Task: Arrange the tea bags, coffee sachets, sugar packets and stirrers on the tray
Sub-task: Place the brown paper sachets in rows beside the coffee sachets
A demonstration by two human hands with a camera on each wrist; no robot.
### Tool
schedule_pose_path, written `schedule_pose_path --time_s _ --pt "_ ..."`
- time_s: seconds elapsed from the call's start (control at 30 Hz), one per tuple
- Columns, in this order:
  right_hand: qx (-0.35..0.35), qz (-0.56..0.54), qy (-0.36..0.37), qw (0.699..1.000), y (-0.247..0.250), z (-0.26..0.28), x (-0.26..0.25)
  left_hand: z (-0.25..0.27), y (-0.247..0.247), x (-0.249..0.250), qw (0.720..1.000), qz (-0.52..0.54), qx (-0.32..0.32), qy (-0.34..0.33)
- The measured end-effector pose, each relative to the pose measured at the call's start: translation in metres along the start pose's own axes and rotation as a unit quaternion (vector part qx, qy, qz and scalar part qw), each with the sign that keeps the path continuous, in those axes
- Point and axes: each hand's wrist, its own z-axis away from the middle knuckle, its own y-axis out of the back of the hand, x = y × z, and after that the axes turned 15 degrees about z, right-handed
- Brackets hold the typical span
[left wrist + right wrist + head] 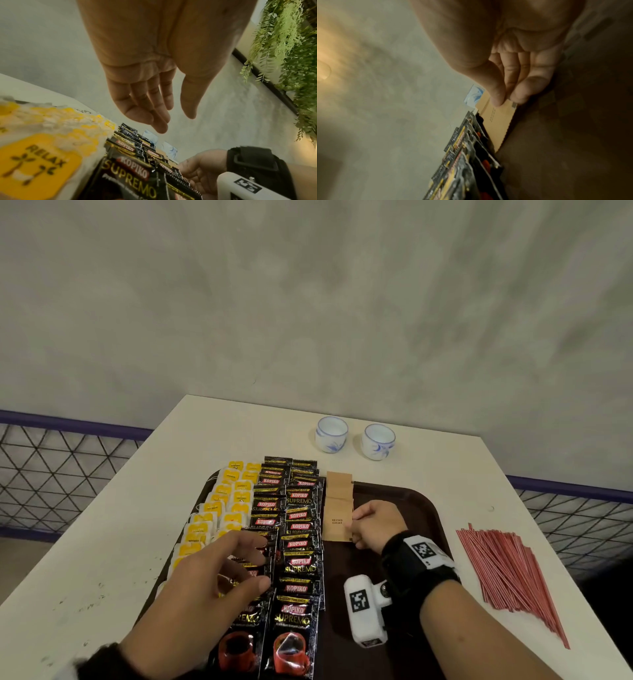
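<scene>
Tea bags point(219, 511) with yellow tags fill two overlapping columns at the left end of the brown tray point(407, 501); their number is too crowded to count. Beside them run two columns of black Kopiko coffee sachets point(299, 529), likewise too overlapped to count. The left hand point(209, 573) hovers above the sachets, fingers loosely extended, gripping nothing. A short column of brown sugar packets point(337, 508) follows; the right hand point(375, 525) pinches the nearest packet's edge between thumb and fingers. Two white-and-blue cups point(354, 438) stand behind the tray. Red stirrers point(507, 570) lie heaped on the white table point(102, 542), right of the tray.
</scene>
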Motion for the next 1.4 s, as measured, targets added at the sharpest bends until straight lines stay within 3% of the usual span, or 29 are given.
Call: schedule_pose_path --time_s 0.23,0.77,0.9,1.0,1.1,1.2,1.27,1.33,1.4 --pt "0.043 0.023 -0.034 0.998 -0.006 0.001 -0.006 0.002 0.000 0.004 1.000 -0.005 0.002 -0.001" --pt "0.101 0.073 0.009 0.992 -0.012 0.005 0.002 0.008 0.002 0.011 1.000 0.003 0.002 -0.013" --pt "0.094 0.056 0.056 0.992 0.015 0.026 0.001 0.019 -0.006 0.020 0.999 -0.008 -0.017 -0.039" --pt "0.068 0.066 0.126 0.987 0.058 0.062 0.008 0.035 -0.032 0.029 0.993 -0.021 -0.093 -0.069" --pt "0.031 0.130 0.174 0.976 0.108 0.112 0.030 0.058 -0.078 0.031 0.953 -0.109 -0.259 -0.110" --pt "0.040 0.263 0.165 0.950 0.143 0.162 0.068 0.078 -0.133 0.017 0.864 -0.242 -0.407 -0.171" --pt "0.026 0.390 0.114 0.913 0.151 0.193 0.100 0.087 -0.163 0.010 0.828 -0.303 -0.430 -0.192" --pt "-0.013 0.483 0.078 0.872 0.154 0.221 0.131 0.091 -0.187 0.006 0.826 -0.325 -0.410 -0.210" --pt "-0.049 0.504 0.074 0.859 0.152 0.248 0.152 0.092 -0.197 0.007 0.834 -0.337 -0.397 -0.181"
